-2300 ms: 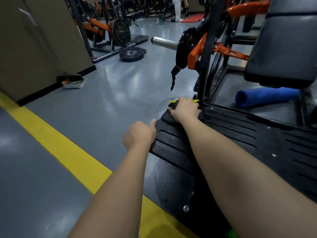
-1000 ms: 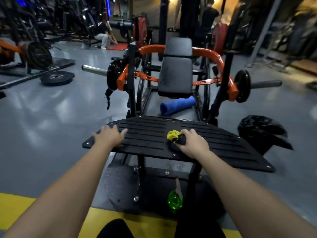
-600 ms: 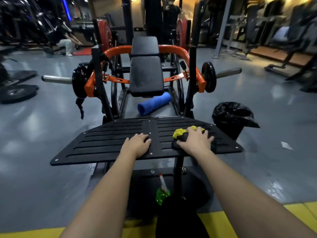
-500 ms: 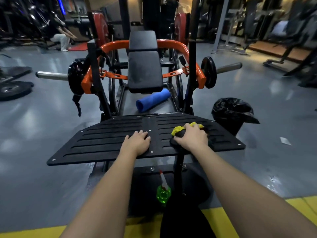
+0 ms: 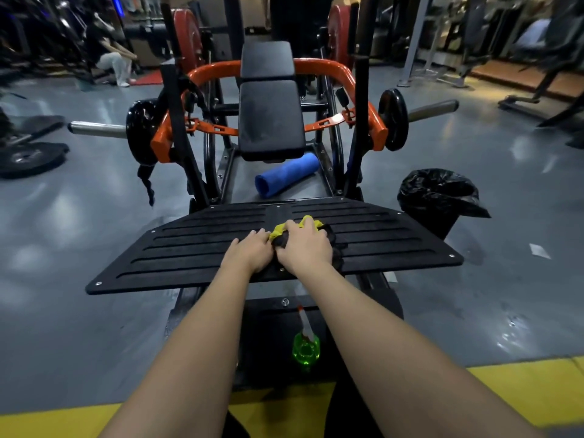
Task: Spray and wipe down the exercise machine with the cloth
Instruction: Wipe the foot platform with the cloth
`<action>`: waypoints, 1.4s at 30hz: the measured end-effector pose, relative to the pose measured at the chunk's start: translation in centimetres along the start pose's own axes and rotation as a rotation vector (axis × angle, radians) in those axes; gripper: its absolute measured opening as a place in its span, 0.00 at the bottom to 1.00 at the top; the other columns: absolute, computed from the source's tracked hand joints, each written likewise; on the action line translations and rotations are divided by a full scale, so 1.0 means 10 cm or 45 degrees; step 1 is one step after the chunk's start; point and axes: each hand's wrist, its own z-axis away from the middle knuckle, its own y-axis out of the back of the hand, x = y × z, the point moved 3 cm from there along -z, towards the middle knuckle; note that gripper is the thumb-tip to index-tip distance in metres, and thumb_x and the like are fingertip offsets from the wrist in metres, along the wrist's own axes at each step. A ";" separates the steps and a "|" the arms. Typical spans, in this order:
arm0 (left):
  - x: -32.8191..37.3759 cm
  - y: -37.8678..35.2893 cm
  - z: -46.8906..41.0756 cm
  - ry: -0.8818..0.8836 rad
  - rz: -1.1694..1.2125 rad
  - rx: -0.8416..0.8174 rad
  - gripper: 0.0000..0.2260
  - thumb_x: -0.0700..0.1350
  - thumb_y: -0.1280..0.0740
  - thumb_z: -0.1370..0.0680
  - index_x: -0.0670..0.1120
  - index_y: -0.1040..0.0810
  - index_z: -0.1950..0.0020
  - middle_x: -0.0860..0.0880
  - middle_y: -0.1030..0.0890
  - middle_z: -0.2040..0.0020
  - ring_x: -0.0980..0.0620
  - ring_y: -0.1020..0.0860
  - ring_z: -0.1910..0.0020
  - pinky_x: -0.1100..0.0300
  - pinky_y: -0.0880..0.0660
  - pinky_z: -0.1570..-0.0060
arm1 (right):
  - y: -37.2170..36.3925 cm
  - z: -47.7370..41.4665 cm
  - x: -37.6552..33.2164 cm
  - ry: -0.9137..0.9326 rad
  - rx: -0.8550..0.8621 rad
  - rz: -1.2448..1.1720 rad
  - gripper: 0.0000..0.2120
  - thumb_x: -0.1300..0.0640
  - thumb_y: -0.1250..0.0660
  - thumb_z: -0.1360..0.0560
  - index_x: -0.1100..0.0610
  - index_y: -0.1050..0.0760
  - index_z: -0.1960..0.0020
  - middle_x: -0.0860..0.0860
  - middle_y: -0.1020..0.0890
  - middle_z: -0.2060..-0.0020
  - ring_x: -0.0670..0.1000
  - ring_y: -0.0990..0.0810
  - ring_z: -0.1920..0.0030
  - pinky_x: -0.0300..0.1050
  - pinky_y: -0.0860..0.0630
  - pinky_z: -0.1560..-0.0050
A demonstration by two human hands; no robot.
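Wiping exercise machine [image 5: 271, 121] footplate [image 5: 189, 248] | judged best: press flat, stroke along the ribs, reach both ends | cloth [image 5: 305, 223] bunched at plate centre | right grip [image 5: 305, 248] curled over cloth, pressing down | left grip [image 5: 249, 252] laid loosely on plate, fingertips touching cloth, holding nothing | spray bottle [image 5: 306, 349] on base below

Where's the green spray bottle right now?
Head view, bottom centre: the spray bottle stands on the dark base below the near edge of the black footplate, just ahead of the yellow floor stripe.
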 end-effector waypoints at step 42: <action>-0.04 0.01 0.00 0.071 0.034 0.035 0.21 0.46 0.49 0.15 0.50 0.34 0.22 0.47 0.36 0.19 0.49 0.39 0.20 0.51 0.41 0.27 | -0.05 -0.14 -0.05 -0.051 0.002 -0.076 0.23 0.41 0.33 0.23 0.49 0.29 0.33 0.56 0.33 0.31 0.64 0.29 0.35 0.55 0.28 0.40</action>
